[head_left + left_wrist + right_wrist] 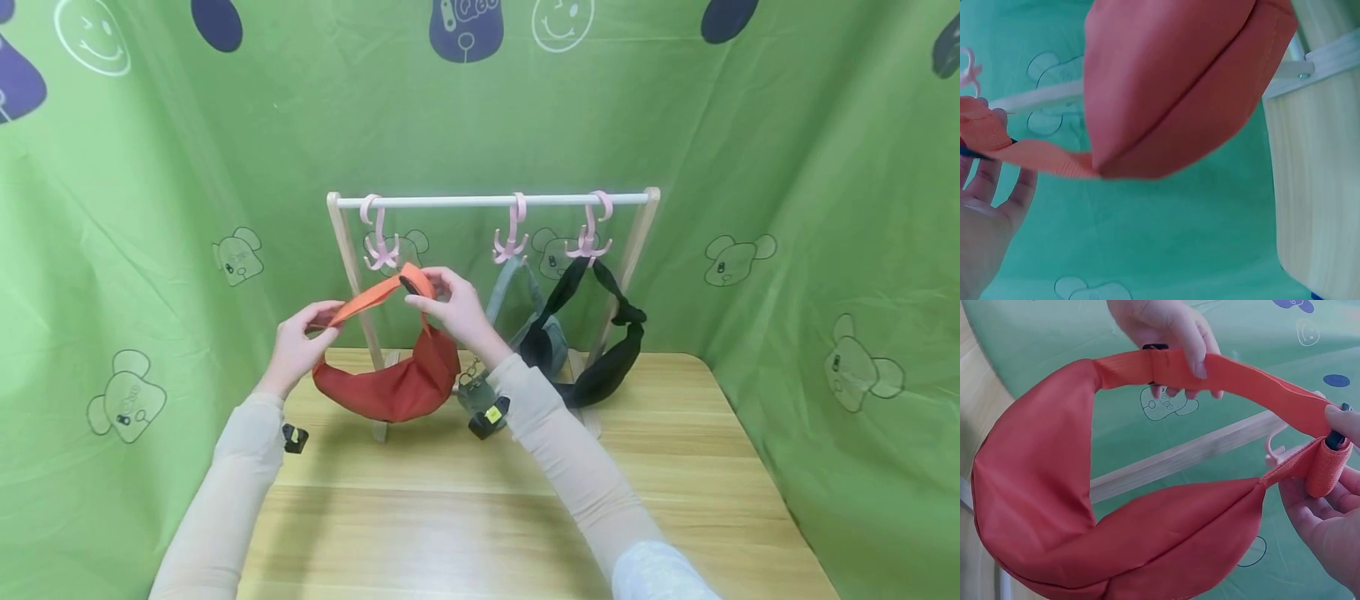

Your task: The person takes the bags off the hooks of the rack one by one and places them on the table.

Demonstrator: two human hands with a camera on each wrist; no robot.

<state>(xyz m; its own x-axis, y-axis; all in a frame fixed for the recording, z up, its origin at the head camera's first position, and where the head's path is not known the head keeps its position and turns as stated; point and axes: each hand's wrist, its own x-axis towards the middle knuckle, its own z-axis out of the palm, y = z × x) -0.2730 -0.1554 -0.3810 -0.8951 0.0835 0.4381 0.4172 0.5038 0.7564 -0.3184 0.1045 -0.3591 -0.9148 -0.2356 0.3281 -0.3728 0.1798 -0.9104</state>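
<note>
A red crescent-shaped sling bag (390, 387) hangs by its orange strap (1241, 381) between my two hands, in front of the rack's left end. My left hand (302, 340) pinches the strap on its left side, near a black buckle (1155, 347) in the right wrist view. On the other side, my right hand (459, 310) holds the strap between thumb and fingers, where it folds round a dark clip (1335, 439). Just above and behind the strap, a pink multi-prong hook (381, 250) hangs from the rack's bar.
The wooden rack's white bar (450, 202) also carries a middle pink hook (510, 242) with a grey-green bag (555, 342), and a right pink hook (588, 237) with a black bag (611, 371). The rack stands on a wooden table (450, 508) before green printed cloth (262, 150).
</note>
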